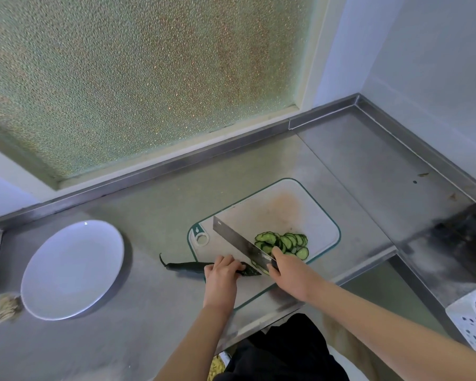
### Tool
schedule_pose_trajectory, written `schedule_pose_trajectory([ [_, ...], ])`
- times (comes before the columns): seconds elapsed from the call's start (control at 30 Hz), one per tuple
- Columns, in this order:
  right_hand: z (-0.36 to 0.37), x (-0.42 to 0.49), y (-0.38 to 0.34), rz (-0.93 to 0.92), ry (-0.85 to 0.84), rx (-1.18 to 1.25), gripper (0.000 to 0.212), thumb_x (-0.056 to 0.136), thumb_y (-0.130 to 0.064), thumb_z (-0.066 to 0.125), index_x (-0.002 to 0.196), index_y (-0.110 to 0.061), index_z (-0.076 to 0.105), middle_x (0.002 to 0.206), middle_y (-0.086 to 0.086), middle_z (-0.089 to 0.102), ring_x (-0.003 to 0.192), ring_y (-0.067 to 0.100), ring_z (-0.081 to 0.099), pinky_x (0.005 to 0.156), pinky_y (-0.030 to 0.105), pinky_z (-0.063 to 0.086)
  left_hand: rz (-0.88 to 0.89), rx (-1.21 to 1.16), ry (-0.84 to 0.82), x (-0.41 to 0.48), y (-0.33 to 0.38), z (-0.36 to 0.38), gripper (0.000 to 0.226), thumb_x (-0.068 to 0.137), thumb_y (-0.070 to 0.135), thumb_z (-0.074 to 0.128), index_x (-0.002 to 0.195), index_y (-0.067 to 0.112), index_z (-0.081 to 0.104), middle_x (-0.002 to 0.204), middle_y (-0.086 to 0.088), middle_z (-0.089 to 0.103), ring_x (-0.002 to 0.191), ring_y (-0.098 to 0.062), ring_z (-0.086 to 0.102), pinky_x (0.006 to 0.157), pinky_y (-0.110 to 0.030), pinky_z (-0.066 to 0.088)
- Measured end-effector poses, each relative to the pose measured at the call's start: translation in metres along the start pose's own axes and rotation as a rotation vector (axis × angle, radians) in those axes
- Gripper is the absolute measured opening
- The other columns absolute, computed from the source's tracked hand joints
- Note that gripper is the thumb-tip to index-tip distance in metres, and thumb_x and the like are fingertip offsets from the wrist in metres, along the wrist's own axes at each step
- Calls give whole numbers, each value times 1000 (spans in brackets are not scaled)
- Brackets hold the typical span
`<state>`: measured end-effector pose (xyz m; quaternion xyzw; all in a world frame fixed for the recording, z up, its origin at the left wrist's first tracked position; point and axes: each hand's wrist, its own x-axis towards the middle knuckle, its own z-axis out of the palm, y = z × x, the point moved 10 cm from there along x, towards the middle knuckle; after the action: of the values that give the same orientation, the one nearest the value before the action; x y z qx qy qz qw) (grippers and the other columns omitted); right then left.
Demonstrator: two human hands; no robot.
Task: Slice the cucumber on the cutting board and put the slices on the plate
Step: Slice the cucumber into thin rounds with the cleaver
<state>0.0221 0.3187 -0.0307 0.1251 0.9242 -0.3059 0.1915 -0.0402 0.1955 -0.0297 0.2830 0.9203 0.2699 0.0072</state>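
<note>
Cucumber [193, 266] held by the left hand [221, 273] at the near edge of the cutting board [286, 210], cleaver [237, 240] gripped by the right hand [289, 273], slices [283, 242] piled just beside it, plate [72, 268] set apart on the desk [149, 215].

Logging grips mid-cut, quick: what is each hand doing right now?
Left hand: fingers curled over the cucumber.
Right hand: grips the cleaver by its handle.
</note>
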Motion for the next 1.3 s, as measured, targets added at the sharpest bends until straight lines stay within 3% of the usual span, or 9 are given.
schedule_pose_trajectory([
  [0.1,-1,-7,-2,-12,3,-6,16,99,-26,38,88,-16,33,72,7,52,62,25,51,59,38,41,2,7,2,0,0,0,34,50,-2,82,66,21,63,65,10,56,72,-7,36,57,-29,27],
  [0.27,2,-17,-5,-37,11,2,15,99,-26,37,89,-17,33,65,-1,45,54,15,43,49,25,29,-2,16,1,-1,0,2,35,49,-3,81,67,22,63,66,9,56,72,-7,36,57,-30,28],
  [0.7,11,-17,-3,-26,-12,-73,13,99,-23,35,98,-10,38,68,1,48,59,21,48,51,29,33,-4,15,19,-4,1,-1,38,47,-6,81,66,21,63,67,10,58,72,-8,36,57,-30,28],
  [1.03,0,-20,-12,-37,25,-14,14,99,-24,37,90,-14,33,70,3,48,57,20,45,49,29,30,11,49,25,-2,4,-3,40,44,-4,83,65,22,62,66,10,56,71,-8,36,55,-29,28],
  [1.3,2,-22,-9,-20,11,-60,14,99,-25,36,96,-11,35,75,6,50,63,25,47,57,33,34,2,42,8,-2,1,1,40,44,-4,82,66,23,62,67,11,57,72,-8,37,57,-29,28],
])
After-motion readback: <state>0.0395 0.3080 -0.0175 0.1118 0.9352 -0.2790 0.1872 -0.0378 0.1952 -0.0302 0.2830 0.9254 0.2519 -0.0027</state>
